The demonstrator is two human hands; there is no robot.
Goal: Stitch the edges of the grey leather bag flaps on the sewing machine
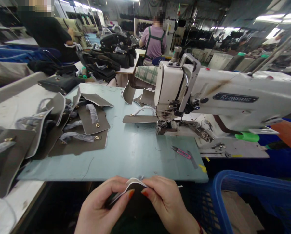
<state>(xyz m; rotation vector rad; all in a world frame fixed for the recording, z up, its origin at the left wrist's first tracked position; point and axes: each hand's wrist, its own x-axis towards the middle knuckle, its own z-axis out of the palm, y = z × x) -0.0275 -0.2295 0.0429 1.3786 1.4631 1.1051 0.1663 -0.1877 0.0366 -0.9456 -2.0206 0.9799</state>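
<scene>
Both my hands pinch the white edge of a grey-brown bag panel [135,186] just off the table's front edge. My left hand [103,204] grips it with the thumb on the near face and the fingers behind. From the other side, my right hand [166,201] holds the same edge, thumb and fingers closed on it. The panel bows upward between the two thumbs; its lower part is dark and hard to make out. Ahead on the pale blue table [135,152] lies another panel with a wrapped handle [141,119], its right end beside the sewing machine [184,94].
More bag panels with wrapped handles [86,130] pile up at left. Pink-handled thread snips [181,152] lie right of centre. A blue basket [218,195] stands at lower right. Black bags [116,58] fill a table behind, where a person in purple [153,40] works.
</scene>
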